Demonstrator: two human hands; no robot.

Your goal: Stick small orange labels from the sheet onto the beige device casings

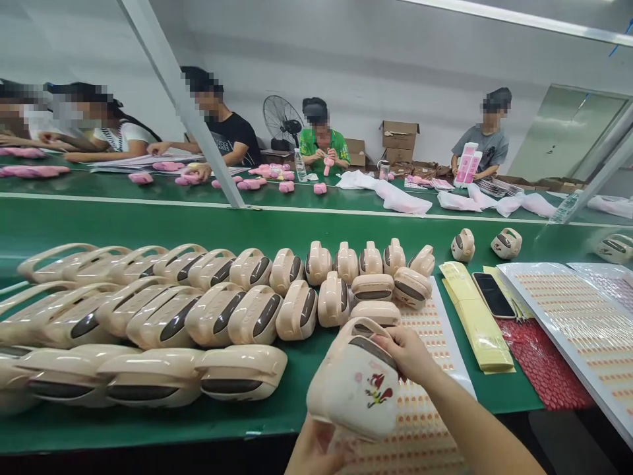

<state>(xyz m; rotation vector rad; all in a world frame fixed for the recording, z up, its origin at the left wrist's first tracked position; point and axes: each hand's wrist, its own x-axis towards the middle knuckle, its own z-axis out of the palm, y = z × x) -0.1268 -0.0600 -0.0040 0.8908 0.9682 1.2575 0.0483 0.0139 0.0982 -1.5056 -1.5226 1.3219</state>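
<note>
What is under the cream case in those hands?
Beneath the case lies a sheet with rows of orange marks, on the green table. The left hand holds its lower edge; the right hand, its top. Whatever the case covers is hidden.

Two hands (413,356) held one unit (346,396). The front row counted four units (242,373), the leftmost cut off; the two rows behind had over twenty (297,313), too overlapped for an exact count. Three more lay to the right (508,243). There were at least three sticker sheets (578,323), one phone (493,295), one upright bottle (300,166), one fan (283,122) and five co-workers (324,144).
</note>
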